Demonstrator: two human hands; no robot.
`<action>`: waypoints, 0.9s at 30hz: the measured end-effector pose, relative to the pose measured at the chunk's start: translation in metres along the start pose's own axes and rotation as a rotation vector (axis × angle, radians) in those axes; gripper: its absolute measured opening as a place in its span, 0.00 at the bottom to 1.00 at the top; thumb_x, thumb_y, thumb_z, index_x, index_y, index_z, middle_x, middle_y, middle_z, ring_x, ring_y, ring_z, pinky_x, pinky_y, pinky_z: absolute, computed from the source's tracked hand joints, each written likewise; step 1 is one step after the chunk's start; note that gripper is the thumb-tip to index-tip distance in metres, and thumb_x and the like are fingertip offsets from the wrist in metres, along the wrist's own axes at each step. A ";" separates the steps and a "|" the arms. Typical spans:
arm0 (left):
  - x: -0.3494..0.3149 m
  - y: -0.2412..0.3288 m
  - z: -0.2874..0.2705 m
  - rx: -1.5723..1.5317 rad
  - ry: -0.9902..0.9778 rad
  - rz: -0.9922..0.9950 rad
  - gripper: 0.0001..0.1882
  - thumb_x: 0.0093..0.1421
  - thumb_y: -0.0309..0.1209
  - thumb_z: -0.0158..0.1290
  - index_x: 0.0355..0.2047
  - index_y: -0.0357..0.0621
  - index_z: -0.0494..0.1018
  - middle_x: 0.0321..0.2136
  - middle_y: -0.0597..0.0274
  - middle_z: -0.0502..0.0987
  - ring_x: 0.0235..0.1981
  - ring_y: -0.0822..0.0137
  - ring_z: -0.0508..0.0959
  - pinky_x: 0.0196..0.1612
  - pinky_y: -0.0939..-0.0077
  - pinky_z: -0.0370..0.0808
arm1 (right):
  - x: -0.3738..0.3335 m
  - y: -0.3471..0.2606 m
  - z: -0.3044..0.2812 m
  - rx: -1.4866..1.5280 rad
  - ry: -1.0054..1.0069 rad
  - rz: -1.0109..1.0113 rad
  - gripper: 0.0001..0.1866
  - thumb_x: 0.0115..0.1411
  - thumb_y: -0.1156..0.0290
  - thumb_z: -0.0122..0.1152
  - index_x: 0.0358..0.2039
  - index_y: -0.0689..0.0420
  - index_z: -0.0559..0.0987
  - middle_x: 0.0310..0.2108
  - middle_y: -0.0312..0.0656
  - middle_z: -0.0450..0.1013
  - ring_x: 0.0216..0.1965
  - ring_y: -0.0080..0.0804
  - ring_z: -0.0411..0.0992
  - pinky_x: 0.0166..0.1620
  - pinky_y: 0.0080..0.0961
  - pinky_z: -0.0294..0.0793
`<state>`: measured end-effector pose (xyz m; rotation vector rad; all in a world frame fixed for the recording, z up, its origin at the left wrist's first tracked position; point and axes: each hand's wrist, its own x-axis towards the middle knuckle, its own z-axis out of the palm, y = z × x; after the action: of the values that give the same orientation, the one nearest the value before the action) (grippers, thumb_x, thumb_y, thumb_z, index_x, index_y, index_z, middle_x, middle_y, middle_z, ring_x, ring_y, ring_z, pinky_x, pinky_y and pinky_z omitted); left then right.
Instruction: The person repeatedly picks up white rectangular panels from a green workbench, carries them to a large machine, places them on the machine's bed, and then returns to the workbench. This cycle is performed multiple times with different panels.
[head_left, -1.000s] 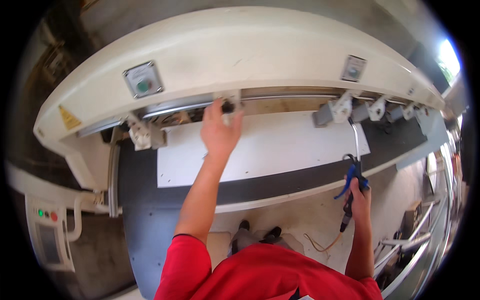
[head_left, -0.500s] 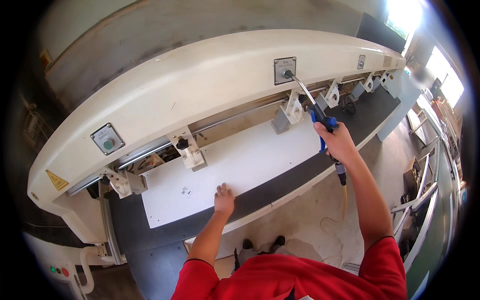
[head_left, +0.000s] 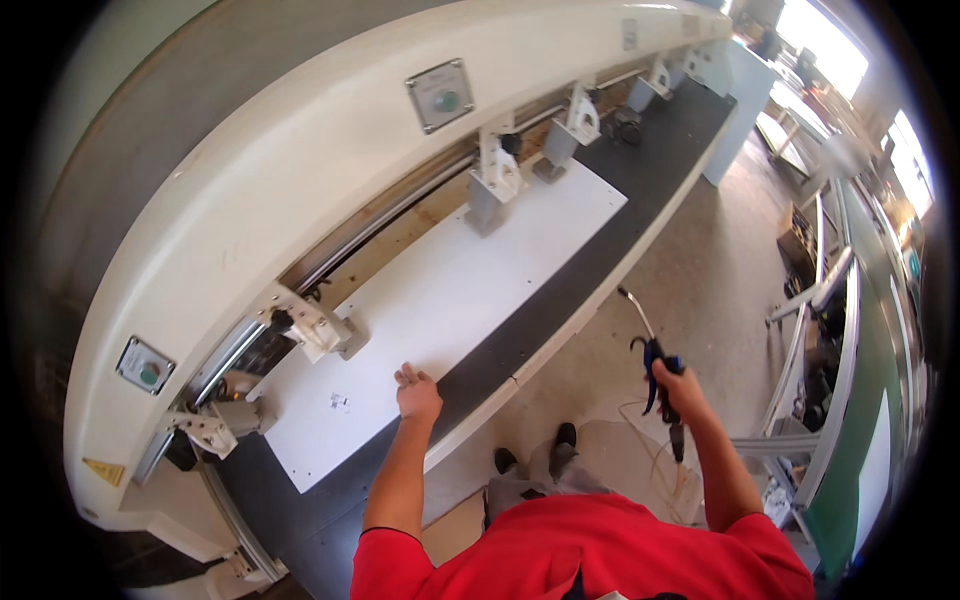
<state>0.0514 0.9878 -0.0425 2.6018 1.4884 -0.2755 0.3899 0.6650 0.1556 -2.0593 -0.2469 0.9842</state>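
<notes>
A long white panel (head_left: 440,310) with small holes along its edges lies on the dark machine bed, partly under the clamps. My left hand (head_left: 418,392) rests flat on the panel near its front edge, fingers stretched out and holding nothing. To the right, away from the bed, my right hand (head_left: 682,388) is wrapped round the handle of a black and blue air blow gun (head_left: 650,355). Its thin metal nozzle points up and to the left, over the floor. A pale hose hangs from the bottom of the handle.
A cream machine beam (head_left: 300,120) with green push buttons (head_left: 446,101) arches behind the panel. Several clamps (head_left: 325,330) hang along its rail above the dark bed (head_left: 640,160). At the right stand a metal frame (head_left: 830,290) and a green surface (head_left: 862,400).
My right hand has brought the blow gun down and back from the middle button, out over the floor. My left hand stays on the panel. The view has turned.
</notes>
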 end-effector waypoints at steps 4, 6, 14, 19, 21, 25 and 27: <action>0.001 0.014 -0.020 0.034 -0.089 0.003 0.27 0.55 0.32 0.52 0.54 0.32 0.67 0.63 0.33 0.57 0.63 0.35 0.58 0.59 0.59 0.68 | -0.051 0.103 -0.011 0.255 0.070 0.176 0.24 0.61 0.44 0.57 0.37 0.56 0.78 0.26 0.36 0.73 0.23 0.25 0.69 0.21 0.28 0.72; 0.005 0.018 -0.013 0.137 -0.057 0.028 0.27 0.57 0.37 0.53 0.55 0.34 0.67 0.63 0.39 0.58 0.65 0.44 0.58 0.58 0.62 0.70 | -0.072 0.138 -0.026 0.286 0.096 0.284 0.24 0.61 0.44 0.56 0.38 0.54 0.77 0.31 0.35 0.76 0.27 0.26 0.71 0.24 0.30 0.73; 0.035 -0.021 0.054 0.626 -0.040 0.279 0.24 0.61 0.39 0.49 0.51 0.33 0.71 0.52 0.42 0.71 0.55 0.48 0.69 0.58 0.60 0.65 | -0.134 0.219 -0.106 0.638 -0.027 0.147 0.22 0.62 0.46 0.55 0.30 0.54 0.78 0.26 0.35 0.78 0.25 0.23 0.74 0.25 0.24 0.69; -0.110 0.160 0.088 -0.203 0.264 0.462 0.28 0.53 0.35 0.55 0.50 0.24 0.69 0.48 0.34 0.73 0.52 0.39 0.71 0.57 0.54 0.67 | -0.214 0.339 -0.185 0.843 0.239 0.156 0.22 0.61 0.45 0.56 0.34 0.54 0.76 0.26 0.38 0.78 0.26 0.25 0.75 0.26 0.26 0.71; -0.168 0.253 0.148 -0.205 -0.094 0.694 0.29 0.55 0.38 0.54 0.52 0.28 0.68 0.50 0.36 0.72 0.54 0.41 0.70 0.57 0.55 0.67 | -0.237 0.398 -0.214 0.920 0.346 0.174 0.23 0.61 0.44 0.56 0.35 0.54 0.76 0.27 0.39 0.78 0.27 0.26 0.76 0.26 0.27 0.71; -0.317 0.422 0.140 -0.137 -0.546 1.064 0.30 0.56 0.43 0.56 0.53 0.34 0.70 0.55 0.43 0.70 0.60 0.50 0.67 0.59 0.63 0.67 | -0.312 0.464 -0.272 1.097 0.548 0.151 0.25 0.61 0.43 0.54 0.38 0.55 0.75 0.28 0.38 0.79 0.29 0.27 0.77 0.28 0.30 0.70; -0.345 0.484 0.146 -0.202 -0.686 1.157 0.32 0.54 0.45 0.58 0.53 0.34 0.70 0.52 0.44 0.73 0.56 0.50 0.71 0.57 0.64 0.69 | -0.342 0.483 -0.298 1.138 0.651 0.131 0.25 0.62 0.43 0.54 0.38 0.55 0.75 0.28 0.38 0.79 0.29 0.27 0.77 0.28 0.28 0.70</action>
<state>0.2842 0.4245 -0.0967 2.3446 -0.2352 -0.6859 0.2958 0.0121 0.0921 -1.2051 0.6589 0.3010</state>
